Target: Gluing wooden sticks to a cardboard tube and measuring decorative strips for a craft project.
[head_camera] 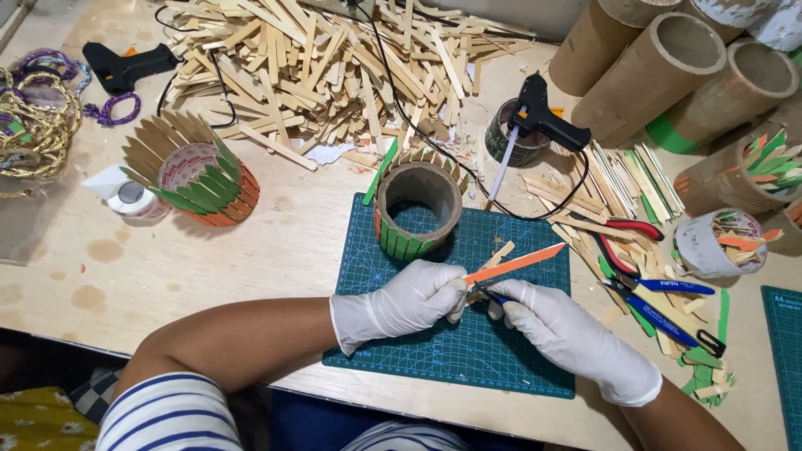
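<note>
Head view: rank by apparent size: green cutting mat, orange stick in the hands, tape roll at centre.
1. green cutting mat
2. tape roll
3. orange stick: about as long as the roll is wide, but far thinner.

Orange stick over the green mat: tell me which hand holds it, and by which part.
The left hand pinches the orange stick at its lower left end; the rest juts free to the right. The right hand grips a small blue-handled tool against that end.

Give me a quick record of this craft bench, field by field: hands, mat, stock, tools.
left hand: gloved, holds orange stick
right hand: gloved, grips small blue-handled tool at the stick
mat: green cutting mat, cardboard ring with green sticks on it
stock: heap of plain wooden sticks
tools: glue gun, red pliers
</note>
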